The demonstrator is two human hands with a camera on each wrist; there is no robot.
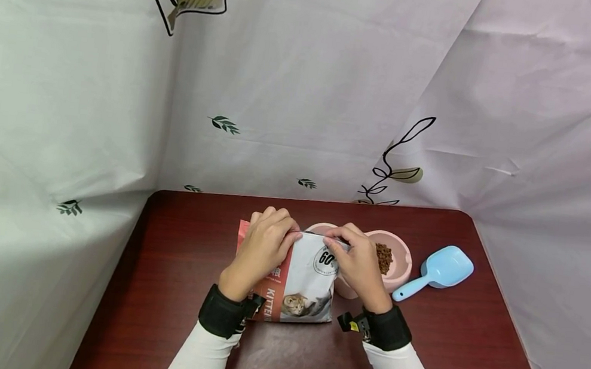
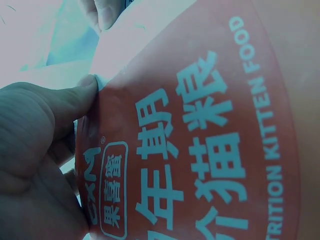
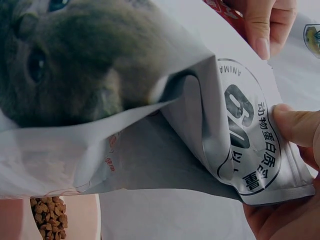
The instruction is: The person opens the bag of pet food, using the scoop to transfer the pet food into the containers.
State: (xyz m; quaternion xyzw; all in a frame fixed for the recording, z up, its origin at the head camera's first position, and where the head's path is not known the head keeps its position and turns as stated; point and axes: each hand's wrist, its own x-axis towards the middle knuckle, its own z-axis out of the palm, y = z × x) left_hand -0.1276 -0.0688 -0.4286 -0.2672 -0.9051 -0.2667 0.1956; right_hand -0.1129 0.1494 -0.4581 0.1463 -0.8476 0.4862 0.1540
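Note:
A bag of kitten food (image 1: 310, 276), red-orange and white with a kitten picture, stands in front of me between both hands. My left hand (image 1: 263, 244) grips its top edge, thumb (image 2: 82, 92) on the printed front and fingers behind. Over at the bag's other top corner, my right hand (image 1: 358, 260) pinches the edge, with the thumb (image 3: 295, 122) on the white front near the "60" print. The white side of the bag is creased and folded inward in the right wrist view. Whether the top is sealed, I cannot tell.
Behind the bag and to its right is a pink double bowl (image 1: 401, 259), partly hidden, with brown kibble (image 1: 383, 259) in its right side. A light blue scoop (image 1: 440, 271) lies right of it on the dark red table (image 1: 185, 257). Patterned white cloth (image 1: 295, 88) hangs behind.

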